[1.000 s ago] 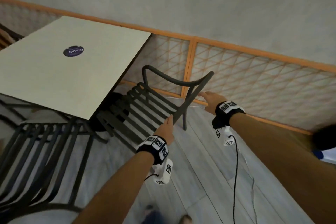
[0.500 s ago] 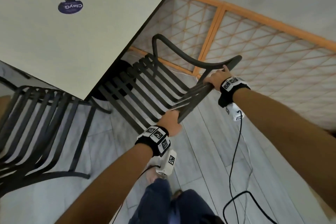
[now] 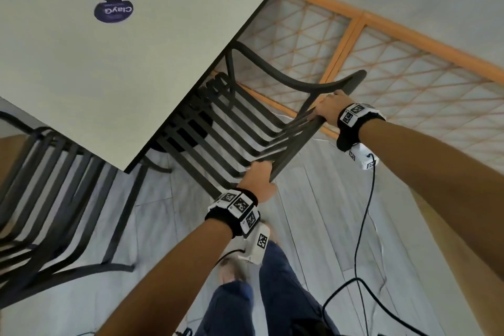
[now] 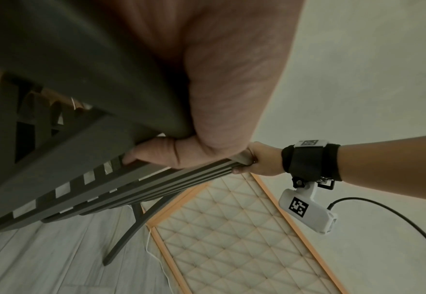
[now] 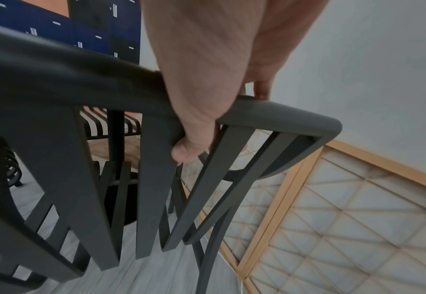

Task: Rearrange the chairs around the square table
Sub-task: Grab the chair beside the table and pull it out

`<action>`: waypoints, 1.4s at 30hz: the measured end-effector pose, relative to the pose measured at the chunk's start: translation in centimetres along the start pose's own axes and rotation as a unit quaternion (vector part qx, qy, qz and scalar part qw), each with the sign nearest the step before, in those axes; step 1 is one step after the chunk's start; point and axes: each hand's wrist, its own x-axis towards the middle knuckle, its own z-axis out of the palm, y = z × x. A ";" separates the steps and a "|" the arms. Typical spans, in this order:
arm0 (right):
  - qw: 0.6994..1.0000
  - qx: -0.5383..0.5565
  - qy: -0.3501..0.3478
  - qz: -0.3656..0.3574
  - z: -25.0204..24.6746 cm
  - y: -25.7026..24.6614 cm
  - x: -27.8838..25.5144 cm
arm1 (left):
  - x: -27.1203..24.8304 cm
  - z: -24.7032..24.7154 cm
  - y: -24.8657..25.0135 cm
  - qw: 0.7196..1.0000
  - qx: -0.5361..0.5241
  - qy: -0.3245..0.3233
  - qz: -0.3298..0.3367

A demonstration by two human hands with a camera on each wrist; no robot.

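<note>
While the dark slatted chair (image 3: 231, 123) sat half under the square surface (image 3: 122, 63), both hands, left hand (image 3: 259, 180) and right hand (image 3: 328, 109), had fingers (image 4: 141, 157) clamped on its top rail.

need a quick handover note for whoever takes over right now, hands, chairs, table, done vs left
Left hand: grips the near end of the top rail of the dark slatted chair.
Right hand: grips the far end of the same rail.
That chair's seat front sits under the edge of the square table, beside the lattice wall panel.
A second dark chair stands at the table's adjacent side.
Done: chair gripped by both hands.
Left: set it in place and release; check the other chairs.
</note>
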 end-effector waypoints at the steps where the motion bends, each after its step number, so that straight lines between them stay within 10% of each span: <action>1: 1.000 -0.005 0.001 -0.008 -0.3 0.4 0.9 | 0.6 -0.4 0.2 1.000 -0.004 0.004 -0.002; 24: 0.995 -0.029 0.024 -0.092 -6.0 4.4 12.9 | 8.0 -5.5 0.1 0.992 -0.099 0.041 -0.060; 42: 0.988 0.068 0.002 -0.137 -7.6 1.1 9.6 | 5.0 -5.0 -1.3 0.994 -0.083 0.044 -0.054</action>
